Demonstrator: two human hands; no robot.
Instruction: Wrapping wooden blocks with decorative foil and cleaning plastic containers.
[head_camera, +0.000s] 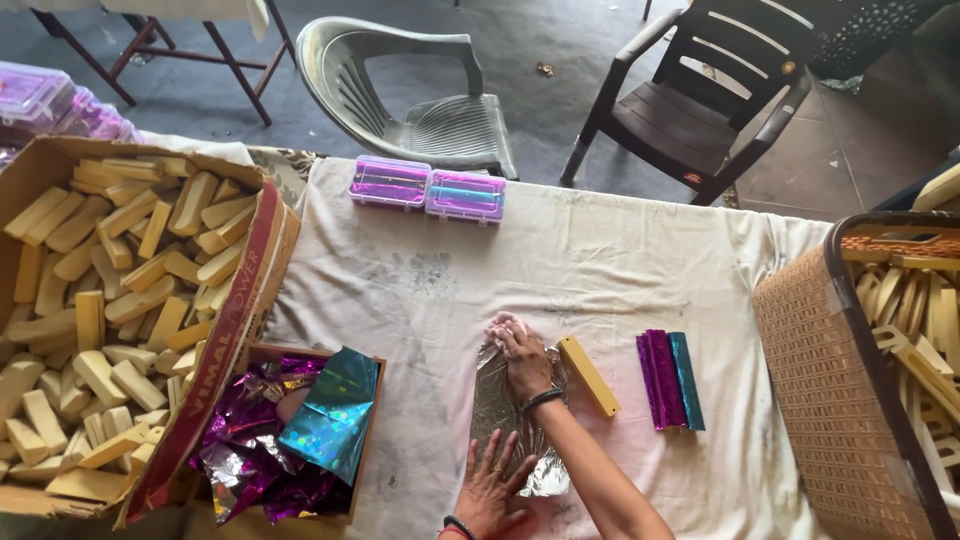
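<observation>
The surface, draped in a stained pale cloth, stretches out on all sides of the hands. Far to their left sits a big cardboard box heaped with yellowish wooden blocks. Well to their right stands a woven brown basket holding more pale wooden pieces. Beyond the surface, past the hands, stand a grey plastic chair and a dark brown chair. Just left of the hands is a smaller box stuffed with purple and teal foil sheets. Directly under the hands lies a silver foil sheet, spread flat on the cloth. Far ahead of them, near the surface's far edge, sit two small purple plastic cases. To the right of the hands lie wrapped blocks in purple and teal foil. Just beside the right hand, apart from it, lies one bare yellow block. The left hand is flat, fingers spread, pressing the sheet's near end. The right hand is curled down over the sheet's far end, gripping the foil there; what lies beneath it cannot be made out.
</observation>
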